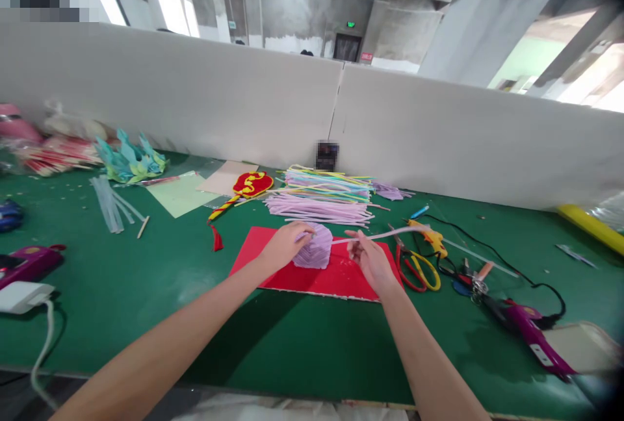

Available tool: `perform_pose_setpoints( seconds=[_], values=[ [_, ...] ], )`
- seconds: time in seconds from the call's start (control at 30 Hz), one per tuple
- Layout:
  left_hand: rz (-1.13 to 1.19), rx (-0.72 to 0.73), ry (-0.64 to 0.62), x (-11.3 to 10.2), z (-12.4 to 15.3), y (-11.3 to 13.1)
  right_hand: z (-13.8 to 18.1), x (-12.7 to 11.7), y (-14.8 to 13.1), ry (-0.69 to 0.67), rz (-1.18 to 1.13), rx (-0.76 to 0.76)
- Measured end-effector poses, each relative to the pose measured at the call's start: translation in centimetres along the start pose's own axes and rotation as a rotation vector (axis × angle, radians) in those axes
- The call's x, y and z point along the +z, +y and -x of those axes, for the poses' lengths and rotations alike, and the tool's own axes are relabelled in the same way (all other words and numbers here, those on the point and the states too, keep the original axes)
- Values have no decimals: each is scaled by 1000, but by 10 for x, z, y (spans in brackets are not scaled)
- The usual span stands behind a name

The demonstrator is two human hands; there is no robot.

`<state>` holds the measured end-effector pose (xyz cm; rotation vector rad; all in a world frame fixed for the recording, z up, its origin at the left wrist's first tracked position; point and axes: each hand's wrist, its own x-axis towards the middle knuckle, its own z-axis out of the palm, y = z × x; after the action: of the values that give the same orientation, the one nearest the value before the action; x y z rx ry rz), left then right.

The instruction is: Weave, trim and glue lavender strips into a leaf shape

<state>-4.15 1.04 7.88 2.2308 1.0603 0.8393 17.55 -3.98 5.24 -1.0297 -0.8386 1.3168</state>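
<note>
My left hand (285, 245) is closed on a purple ridged, wound shape (318, 247) that rests on a red sheet (322, 278) lying on the green table. My right hand (371, 257) pinches a thin pale purple pipe cleaner (390, 235) whose one end runs to the purple shape and whose other end points right, toward a yellow glue gun (429, 234). Both hands hover just over the red sheet.
A stack of purple and mixed-colour pipe cleaners (324, 199) lies behind the hands. Yellow-handled scissors (420, 270), a purple tool (529, 323) with a black cord, a red-yellow ornament (246, 188), teal craft pieces (131, 160) and a white partition wall (439, 135) surround the spot.
</note>
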Motion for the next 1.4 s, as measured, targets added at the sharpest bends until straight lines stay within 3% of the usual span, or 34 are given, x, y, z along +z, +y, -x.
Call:
perform_pose_setpoints(
  seconds=[0.13,0.23,0.43,0.77,0.93,1.13,1.4],
  values=[
    [-108,-121,208,4,3,-32,-12,-24,13,191,-48,-97],
    [-142,-198,240,11,-5,-53,-18,-37,19,317,-151,-144],
    [-89,-362,259,18,-24,-67,-21,-40,20,325,-237,-113],
    [311,-506,229,18,-46,-59,-21,-42,18,321,-378,-75],
    [505,-562,146,26,-49,-44,-21,-42,17,312,-387,-81],
    [583,-538,73,31,-49,-23,-21,-42,14,328,-538,-50],
    [795,-528,120,-5,-54,-2,-20,-44,11,376,-650,-36]
  ],
)
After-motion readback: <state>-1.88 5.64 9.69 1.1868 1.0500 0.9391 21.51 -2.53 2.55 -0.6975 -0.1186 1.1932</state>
